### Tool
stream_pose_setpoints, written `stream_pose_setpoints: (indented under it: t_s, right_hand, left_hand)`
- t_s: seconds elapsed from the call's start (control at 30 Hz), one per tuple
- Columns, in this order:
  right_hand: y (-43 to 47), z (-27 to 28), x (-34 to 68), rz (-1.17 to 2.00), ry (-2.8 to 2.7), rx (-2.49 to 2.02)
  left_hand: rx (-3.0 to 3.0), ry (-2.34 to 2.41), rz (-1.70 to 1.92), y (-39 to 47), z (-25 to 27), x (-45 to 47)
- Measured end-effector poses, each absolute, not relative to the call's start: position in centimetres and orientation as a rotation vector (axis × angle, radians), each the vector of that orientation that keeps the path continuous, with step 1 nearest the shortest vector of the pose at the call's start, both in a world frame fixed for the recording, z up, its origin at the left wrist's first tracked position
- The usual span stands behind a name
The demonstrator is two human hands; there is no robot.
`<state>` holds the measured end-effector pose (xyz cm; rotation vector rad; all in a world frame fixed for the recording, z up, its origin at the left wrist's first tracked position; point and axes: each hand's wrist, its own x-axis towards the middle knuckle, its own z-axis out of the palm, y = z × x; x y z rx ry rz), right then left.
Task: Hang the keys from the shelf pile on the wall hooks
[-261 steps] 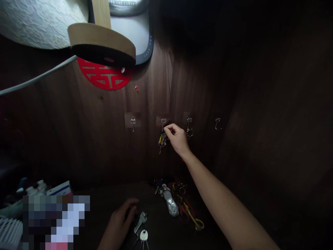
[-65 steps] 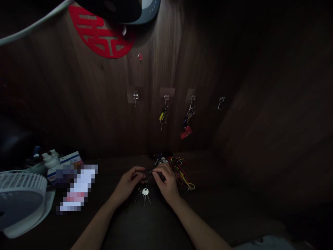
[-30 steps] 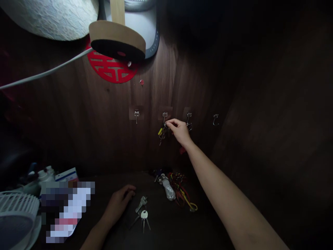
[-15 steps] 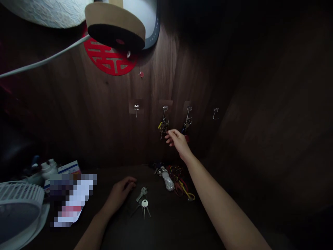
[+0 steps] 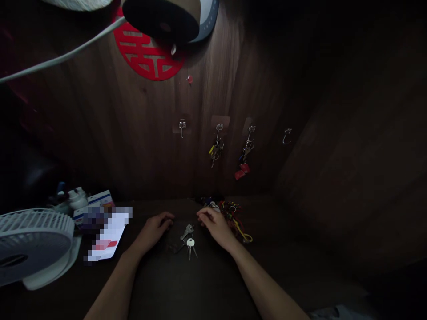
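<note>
Your right hand [image 5: 216, 227] is back down, loose, empty; left hand [image 5: 154, 228] likewise; yellow-tagged keys [image 5: 215, 155] hang hooked, silver keys [image 5: 190, 242] still on bench [image 5: 170, 286].

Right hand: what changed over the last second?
The right hand has let go of the yellow-tagged keys on the second hook from the left and come down to the right of the loose keys. The left hand stays left of those loose keys, which look unmoved; the red-tagged bunch still hangs on the third hook.
</note>
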<state>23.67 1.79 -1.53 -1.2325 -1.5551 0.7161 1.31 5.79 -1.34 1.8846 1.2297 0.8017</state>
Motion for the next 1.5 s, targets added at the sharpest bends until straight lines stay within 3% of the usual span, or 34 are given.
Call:
stream_pose_setpoints:
  t_s: [0.2, 0.53, 0.97, 1.5]
  right_hand:
    - [0.8, -3.5, 22.7, 0.470, -1.734, -1.273]
    - [0.9, -3.8, 22.7, 0.435, -1.786, -1.332]
    - [1.2, -3.8, 22.9, 0.514, -1.777, -1.375]
    - [1.0, -3.5, 22.7, 0.450, -1.787, -1.345]
  left_hand:
    - [1.922, 1.204, 0.738, 5.8, -1.1, 0.4]
    - [1.996, 0.959, 0.646, 4.4, -0.9, 2.3]
    - [2.026, 1.109, 0.197, 4.3, 1.7, -2.3]
    - [2.168, 1.232, 0.690, 5.8, -2.2, 2.1]
